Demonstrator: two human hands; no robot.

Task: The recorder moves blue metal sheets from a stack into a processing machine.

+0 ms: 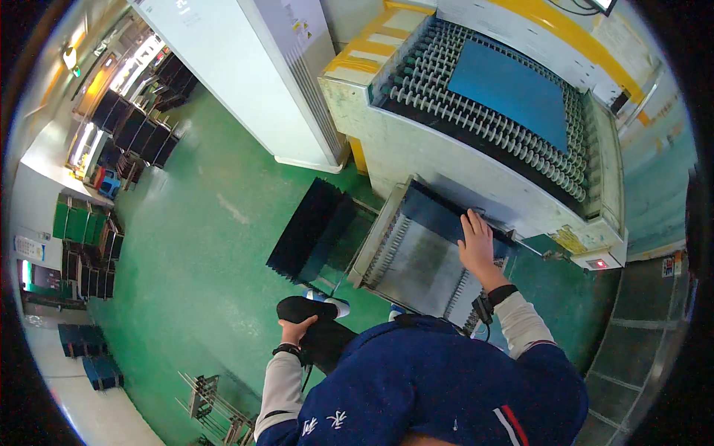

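Observation:
My right hand [477, 247] is stretched out over a metal rack [370, 249] with slotted sides. Its fingers lie extended at the top edge of dark flat panels [437, 212] standing at the rack's far end. Whether the fingertips press on the panels, I cannot tell. Lower on the left, my left hand [297, 329] rests on my bent knee [306, 308] in black trousers, holding nothing. A blue flat panel [509, 89] lies on the roller conveyor [416, 97] beyond the rack.
Left of the rack stands another rack packed with dark panels [309, 230]. A tall white cabinet [245, 67] rises beside the conveyor machine. A metal frame [212, 401] sits on the green floor [201, 245]. Stacked green racks [78, 223] line the left wall.

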